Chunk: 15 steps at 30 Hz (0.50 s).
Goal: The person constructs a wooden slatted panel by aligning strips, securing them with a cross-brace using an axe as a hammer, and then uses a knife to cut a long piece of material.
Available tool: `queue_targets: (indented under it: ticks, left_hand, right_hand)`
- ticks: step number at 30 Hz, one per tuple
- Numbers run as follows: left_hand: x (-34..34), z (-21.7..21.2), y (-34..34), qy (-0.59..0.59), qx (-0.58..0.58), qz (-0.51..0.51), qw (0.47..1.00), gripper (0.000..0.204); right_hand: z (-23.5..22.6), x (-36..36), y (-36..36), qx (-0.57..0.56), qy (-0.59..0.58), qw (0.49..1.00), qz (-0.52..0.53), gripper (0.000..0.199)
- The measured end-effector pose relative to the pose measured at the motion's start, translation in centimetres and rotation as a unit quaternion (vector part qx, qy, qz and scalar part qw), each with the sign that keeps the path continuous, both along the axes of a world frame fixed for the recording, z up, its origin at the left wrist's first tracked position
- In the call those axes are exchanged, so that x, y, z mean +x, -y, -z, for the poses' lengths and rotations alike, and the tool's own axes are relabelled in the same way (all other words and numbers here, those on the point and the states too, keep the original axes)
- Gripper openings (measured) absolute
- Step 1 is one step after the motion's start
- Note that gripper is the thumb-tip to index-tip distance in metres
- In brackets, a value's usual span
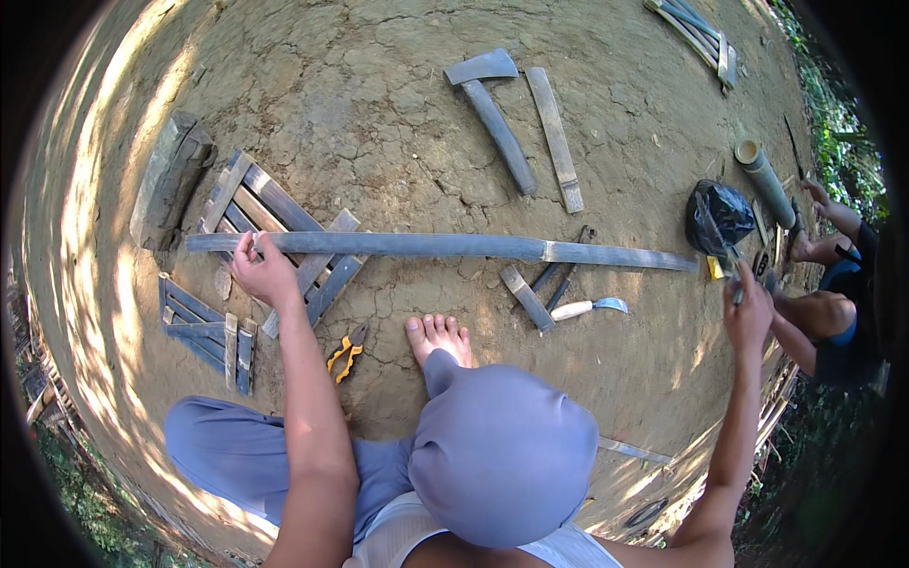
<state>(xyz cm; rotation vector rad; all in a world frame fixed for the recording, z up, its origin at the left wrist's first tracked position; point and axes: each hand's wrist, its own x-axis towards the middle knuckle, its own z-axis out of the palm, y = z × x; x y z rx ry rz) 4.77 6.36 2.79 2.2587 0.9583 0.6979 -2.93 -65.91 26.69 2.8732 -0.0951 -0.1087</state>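
A long grey bamboo slat (426,246) lies across the cracked earth in front of me. My left hand (263,275) grips it near its left end, fingers curled over the edge, above a slatted wooden panel (284,213). My right hand (748,314) is stretched out to the right, just below a black plastic bag (720,213). Its fingers are closed on a thin grey piece (736,287); what it is I cannot make out. My bare foot (438,339) rests on the ground under the slat.
An axe (492,109) and a flat slat (557,137) lie beyond. A white-handled knife (589,308), yellow-handled pliers (347,350), a second small panel (204,333), a wood block (170,180) and a bamboo tube (765,178) surround me. Another person (838,303) sits at right.
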Motion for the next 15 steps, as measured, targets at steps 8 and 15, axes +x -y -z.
queue_targets:
  ticks: [8,15]
  left_hand:
    - [-2.1,-1.9,-7.2,-0.209,-0.074,-0.213,0.952,0.076]
    - [-1.8,2.0,-12.4,-0.094,-0.478,-0.094,0.868,0.101]
  right_hand:
    - [8.8,-21.6,-20.5,0.158,-0.141,0.869,0.448,0.082]
    - [19.0,-35.7,-28.4,0.227,-0.181,0.798,0.529,0.105]
